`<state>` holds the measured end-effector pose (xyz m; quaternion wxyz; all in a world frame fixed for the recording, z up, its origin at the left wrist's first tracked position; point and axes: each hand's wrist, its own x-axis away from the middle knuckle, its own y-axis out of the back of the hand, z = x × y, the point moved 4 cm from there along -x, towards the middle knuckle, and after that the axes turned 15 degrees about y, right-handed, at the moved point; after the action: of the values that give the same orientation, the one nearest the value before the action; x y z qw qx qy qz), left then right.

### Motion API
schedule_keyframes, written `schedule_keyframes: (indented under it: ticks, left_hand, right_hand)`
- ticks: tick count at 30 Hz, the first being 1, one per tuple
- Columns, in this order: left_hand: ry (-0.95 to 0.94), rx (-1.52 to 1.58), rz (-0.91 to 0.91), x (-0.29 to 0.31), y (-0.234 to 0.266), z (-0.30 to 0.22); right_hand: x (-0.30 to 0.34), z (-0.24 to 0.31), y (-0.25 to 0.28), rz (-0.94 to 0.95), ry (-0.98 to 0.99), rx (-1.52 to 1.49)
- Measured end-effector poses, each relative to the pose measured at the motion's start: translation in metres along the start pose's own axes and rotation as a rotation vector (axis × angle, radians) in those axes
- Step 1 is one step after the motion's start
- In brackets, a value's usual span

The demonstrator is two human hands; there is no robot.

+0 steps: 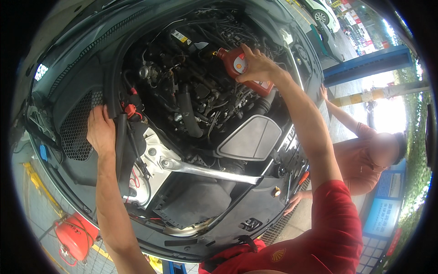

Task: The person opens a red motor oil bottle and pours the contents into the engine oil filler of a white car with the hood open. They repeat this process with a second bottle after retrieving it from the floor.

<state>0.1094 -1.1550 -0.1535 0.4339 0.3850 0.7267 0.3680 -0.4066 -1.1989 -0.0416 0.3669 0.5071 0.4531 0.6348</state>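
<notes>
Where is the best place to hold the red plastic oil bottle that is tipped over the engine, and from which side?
Grip the red plastic oil bottle around its wide body near the base, from above. Its neck points down-left into the engine, so the base is the free end; the right hand holds it there.

torso: red short-sleeved fabric shirt [337,228] | chest: small yellow shell-shaped emblem [277,255] | forearms: bare, no watch or bands | left hand [100,130]: ungloved | right hand [258,66]: ungloved
</notes>
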Motion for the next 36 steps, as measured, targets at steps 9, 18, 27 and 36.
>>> schedule_keyframes:
  ticks: [9, 18, 27, 36]
  left_hand:
    - [0.019, 0.001, 0.042, -0.001, -0.001, 0.001]
    - [0.023, -0.002, 0.031, 0.000, 0.001, 0.000]
    - [0.024, 0.008, 0.033, -0.001, 0.000, 0.000]
    - [0.024, 0.007, 0.034, -0.001, 0.000, 0.000]
  right_hand:
    - [-0.007, 0.005, -0.003, 0.041, -0.013, 0.020]
    - [-0.012, 0.009, -0.004, 0.056, -0.023, 0.017]
    - [-0.016, 0.010, -0.005, 0.056, -0.003, 0.040]
    - [-0.022, 0.012, -0.007, 0.056, 0.009, 0.063]
